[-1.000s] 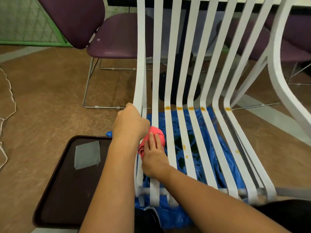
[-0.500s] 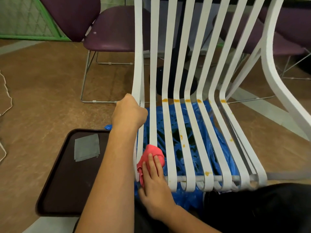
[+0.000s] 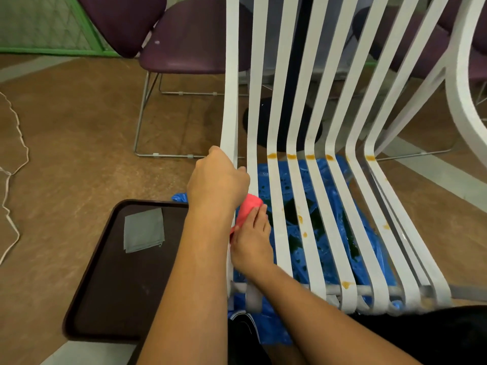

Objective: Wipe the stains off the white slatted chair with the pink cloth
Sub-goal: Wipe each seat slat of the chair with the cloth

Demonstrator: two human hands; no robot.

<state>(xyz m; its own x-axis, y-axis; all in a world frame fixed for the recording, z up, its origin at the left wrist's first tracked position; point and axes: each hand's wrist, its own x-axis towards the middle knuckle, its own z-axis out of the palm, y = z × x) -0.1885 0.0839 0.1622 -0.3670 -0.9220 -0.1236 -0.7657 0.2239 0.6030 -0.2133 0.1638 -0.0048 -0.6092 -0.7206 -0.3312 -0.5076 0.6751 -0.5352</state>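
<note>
The white slatted chair (image 3: 297,122) fills the middle and right of the head view. Orange-brown stains (image 3: 291,156) dot the bend of several slats, and more spots lie lower on the seat slats. My left hand (image 3: 217,180) grips the leftmost slat at the bend. My right hand (image 3: 251,239) presses the pink cloth (image 3: 247,208) onto the second slat from the left, fingers flat on top. Most of the cloth is hidden under the two hands.
A dark brown tray (image 3: 110,280) with a folded grey cloth (image 3: 143,230) lies on the floor at the left. Blue plastic sheeting (image 3: 329,233) is spread under the chair. Purple chairs (image 3: 184,35) stand behind. A white cord (image 3: 13,164) runs along the far left floor.
My right hand and the pink cloth slid up the slat from the seat's front edge to just below my left hand. My left hand stayed gripping the leftmost slat.
</note>
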